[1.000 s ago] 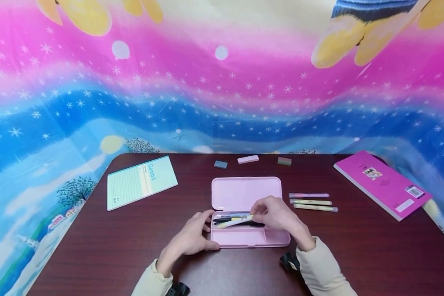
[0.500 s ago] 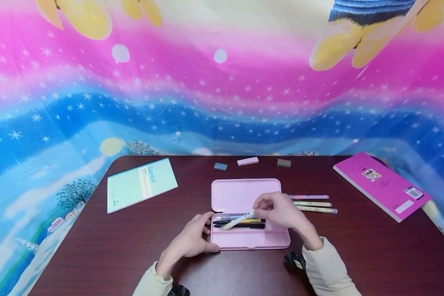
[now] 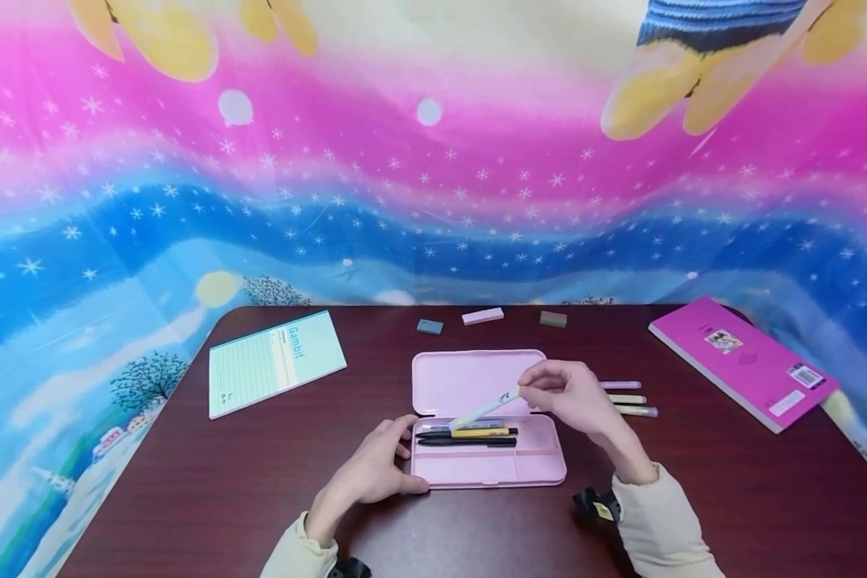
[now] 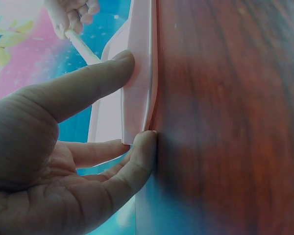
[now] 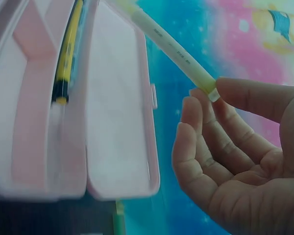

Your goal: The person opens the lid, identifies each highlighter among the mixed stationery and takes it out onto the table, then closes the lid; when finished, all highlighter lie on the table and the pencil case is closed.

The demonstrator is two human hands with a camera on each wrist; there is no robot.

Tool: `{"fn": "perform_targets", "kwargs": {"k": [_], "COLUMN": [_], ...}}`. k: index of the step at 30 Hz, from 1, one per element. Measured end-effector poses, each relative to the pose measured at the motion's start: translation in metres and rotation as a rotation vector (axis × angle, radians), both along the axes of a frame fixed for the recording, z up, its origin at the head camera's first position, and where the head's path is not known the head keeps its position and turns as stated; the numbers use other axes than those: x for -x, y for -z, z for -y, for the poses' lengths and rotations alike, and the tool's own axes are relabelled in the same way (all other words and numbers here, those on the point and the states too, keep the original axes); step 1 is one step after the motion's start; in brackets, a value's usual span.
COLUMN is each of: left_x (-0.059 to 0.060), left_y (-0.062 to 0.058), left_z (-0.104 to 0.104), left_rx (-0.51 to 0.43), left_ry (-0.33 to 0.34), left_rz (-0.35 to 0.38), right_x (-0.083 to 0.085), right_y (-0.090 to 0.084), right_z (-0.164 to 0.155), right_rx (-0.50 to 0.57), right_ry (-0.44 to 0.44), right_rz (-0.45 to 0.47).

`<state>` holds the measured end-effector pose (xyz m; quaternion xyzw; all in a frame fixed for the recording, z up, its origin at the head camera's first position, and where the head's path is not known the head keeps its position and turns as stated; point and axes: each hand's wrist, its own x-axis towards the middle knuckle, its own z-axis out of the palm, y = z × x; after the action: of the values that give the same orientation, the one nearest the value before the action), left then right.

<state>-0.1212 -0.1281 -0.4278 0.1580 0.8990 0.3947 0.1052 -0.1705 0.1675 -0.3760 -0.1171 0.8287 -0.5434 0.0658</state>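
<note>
Head view showed the right hand (image 3: 574, 393) pinching one end of a pale yellow pen (image 3: 486, 411) above the open pink pencil case (image 3: 477, 474). The pen's long axis ran from the fingers toward eight o'clock, its far tip low over the case's pens. The left hand (image 3: 372, 470), fingers fairly straight, pressed the case's nine-o'clock end.

Bright, even light; wrist views blurred close-up.
</note>
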Motion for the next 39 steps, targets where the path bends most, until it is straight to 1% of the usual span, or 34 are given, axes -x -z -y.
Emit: {"fn": "perform_targets", "kwargs": {"k": [7,10,13,15,19,23,25,28,33,36,39], "left_x": [-0.001,0.000,0.000,0.000,0.000,0.000,0.001,0.001,0.000,0.000,0.000], "left_y": [0.000,0.000,0.000,0.000,0.000,0.000,0.000,-0.001,-0.002,-0.002,-0.001], "left_z": [0.000,0.000,0.000,0.000,0.000,0.000,0.001,0.000,0.000,0.000,0.000], "left_rx": [-0.008,-0.010,-0.012,-0.014,-0.011,-0.010,-0.010,-0.007,-0.003,-0.006,-0.002], "left_ry": [-0.003,0.000,0.000,0.000,-0.001,-0.003,-0.005,-0.005,-0.004,-0.008,-0.011], "left_rz": [0.010,0.009,0.012,0.016,0.026,0.027,0.026,0.030,0.035,0.035,0.041], "right_x": [0.000,-0.001,-0.003,-0.005,-0.009,-0.012,-0.013,-0.015,-0.017,-0.017,-0.017], "right_y": [0.001,0.001,0.001,0.003,0.006,0.007,0.008,0.011,0.020,0.024,0.027], "right_z": [-0.029,-0.045,-0.062,-0.074,-0.098,-0.120,-0.129,-0.140,-0.151,-0.156,-0.162], "right_rx": [0.051,0.116,0.152,0.134,0.054,-0.027,-0.043,-0.038,-0.055,-0.121,-0.224], "right_ry": [0.051,0.044,0.049,0.069,0.116,0.144,0.156,0.162,0.167,0.176,0.186], "right_rz": [-0.022,0.007,0.035,0.039,0.033,0.040,0.048,0.062,0.070,0.056,0.047]}}
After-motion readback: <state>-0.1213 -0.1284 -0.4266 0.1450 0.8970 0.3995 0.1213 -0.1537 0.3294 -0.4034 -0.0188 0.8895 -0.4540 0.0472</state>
